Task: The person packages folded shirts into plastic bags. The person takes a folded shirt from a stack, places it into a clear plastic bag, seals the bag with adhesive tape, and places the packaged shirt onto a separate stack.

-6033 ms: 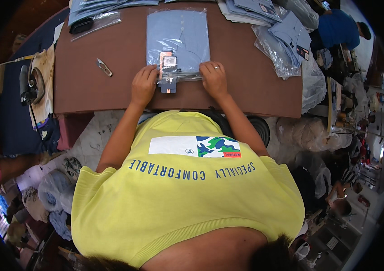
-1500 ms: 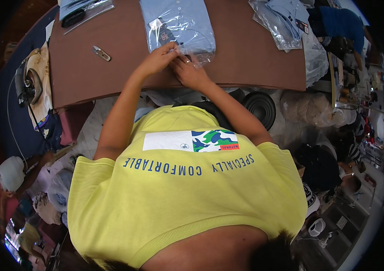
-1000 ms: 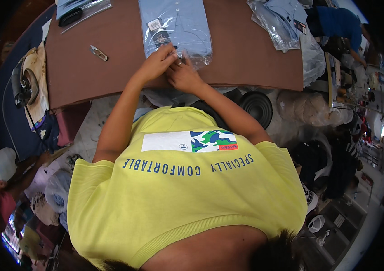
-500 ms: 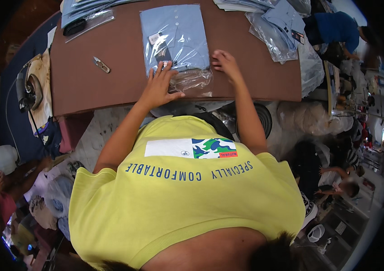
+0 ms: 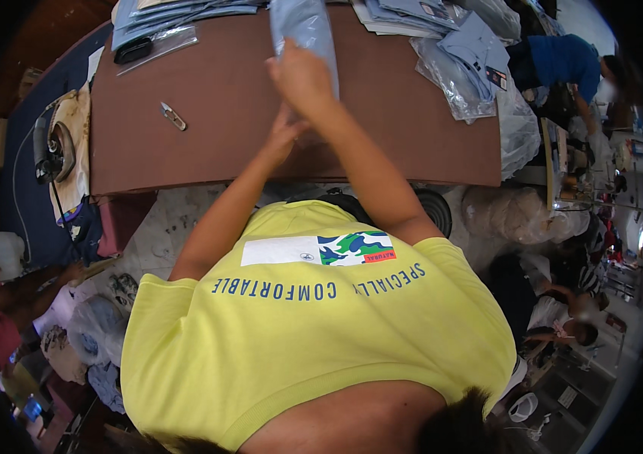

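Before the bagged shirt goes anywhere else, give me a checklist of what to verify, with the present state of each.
1. Right hand has the bagged shirt: ok, it grips the lower end.
2. Left hand helps hold: cannot tell, it sits below the right hand, fingers hidden.
3. Shirt clear of the table: ok, it looks raised toward the far edge.
4. Small cutter out of the way: ok, it lies off to the left.
5. Stack of bagged shirts at the far left: ok, apart from the hands.
6. Bag closed: cannot tell, the hand covers it.
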`<act>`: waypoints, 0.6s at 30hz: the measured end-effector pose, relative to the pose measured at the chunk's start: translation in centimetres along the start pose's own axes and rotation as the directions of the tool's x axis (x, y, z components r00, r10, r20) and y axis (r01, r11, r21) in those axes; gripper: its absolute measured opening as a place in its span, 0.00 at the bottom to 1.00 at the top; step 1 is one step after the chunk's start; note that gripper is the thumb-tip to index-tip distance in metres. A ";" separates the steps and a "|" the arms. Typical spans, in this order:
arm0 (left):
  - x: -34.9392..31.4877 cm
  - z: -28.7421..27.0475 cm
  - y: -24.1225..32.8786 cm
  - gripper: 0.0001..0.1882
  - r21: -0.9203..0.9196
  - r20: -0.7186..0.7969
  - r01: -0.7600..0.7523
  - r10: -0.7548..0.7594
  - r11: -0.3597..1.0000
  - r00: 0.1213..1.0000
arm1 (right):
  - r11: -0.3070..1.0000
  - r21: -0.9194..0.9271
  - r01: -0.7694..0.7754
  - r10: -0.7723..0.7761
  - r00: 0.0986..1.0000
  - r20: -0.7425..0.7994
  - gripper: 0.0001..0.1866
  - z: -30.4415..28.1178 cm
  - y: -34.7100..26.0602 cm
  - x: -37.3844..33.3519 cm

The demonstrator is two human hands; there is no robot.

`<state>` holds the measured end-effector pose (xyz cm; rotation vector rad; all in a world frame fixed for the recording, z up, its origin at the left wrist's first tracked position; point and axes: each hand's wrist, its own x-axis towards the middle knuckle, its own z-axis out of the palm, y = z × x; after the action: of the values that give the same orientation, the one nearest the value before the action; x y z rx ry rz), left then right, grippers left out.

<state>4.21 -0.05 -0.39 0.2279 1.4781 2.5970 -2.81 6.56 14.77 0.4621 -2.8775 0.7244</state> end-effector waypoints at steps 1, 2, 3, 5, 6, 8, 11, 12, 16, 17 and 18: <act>-0.6 -0.7 -0.1 0.48 -0.227 -0.023 0.100 -0.108 0.969 0.994 | 0.997 0.063 0.035 -0.043 0.991 0.126 0.19 1.7 0.1 -0.5; -1.5 -0.2 1.1 0.42 -0.253 -0.156 0.158 -0.202 0.954 0.967 | 0.990 0.129 0.057 -0.088 0.965 0.245 0.21 3.3 0.7 -1.0; -2.6 -0.5 2.2 0.41 -0.252 -0.141 0.272 -0.313 0.929 0.939 | 0.982 0.163 0.091 -0.129 0.962 0.242 0.22 4.3 1.6 -2.0; -5.0 -2.2 4.3 0.39 -0.252 -0.123 0.482 -0.522 0.839 0.844 | 0.959 0.234 0.161 -0.218 0.946 0.240 0.26 5.9 3.9 -4.0; -5.9 -2.8 5.4 0.37 -0.203 -0.209 0.544 -0.579 0.814 0.788 | 0.959 0.158 0.234 -0.264 0.943 0.203 0.27 6.5 5.4 -4.8; -7.4 -3.7 6.9 0.34 -0.129 -0.382 0.667 -0.657 0.734 0.650 | 0.930 -0.001 0.368 -0.364 0.920 0.143 0.31 7.0 8.0 -6.2; -7.8 -4.8 5.4 0.32 0.751 -0.552 0.308 0.301 0.584 0.777 | 0.901 -0.131 0.413 -0.404 0.911 0.086 0.33 7.5 9.0 -6.3; -7.5 -4.5 5.9 0.31 0.900 -0.383 0.242 0.395 0.363 0.835 | 0.887 -0.147 0.437 -0.430 0.899 0.078 0.32 7.7 8.7 -6.2; -5.8 -3.9 7.3 0.29 0.985 0.063 -0.034 0.169 -0.171 0.984 | 0.834 -0.230 0.501 -0.508 0.861 0.033 0.28 9.9 6.9 -4.8; -6.0 -4.2 7.0 0.29 0.982 0.086 -0.079 0.031 -0.171 0.996 | 0.823 -0.257 0.507 -0.520 0.854 0.021 0.27 10.5 6.8 -4.6; -6.3 -4.3 6.6 0.28 0.980 0.104 -0.106 -0.021 -0.170 0.994 | 0.821 -0.268 0.503 -0.516 0.856 0.027 0.27 10.9 6.8 -4.3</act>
<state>9.13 -8.24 2.71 0.4964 3.0898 0.5686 -1.59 8.12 1.40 1.0971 -2.5574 0.2454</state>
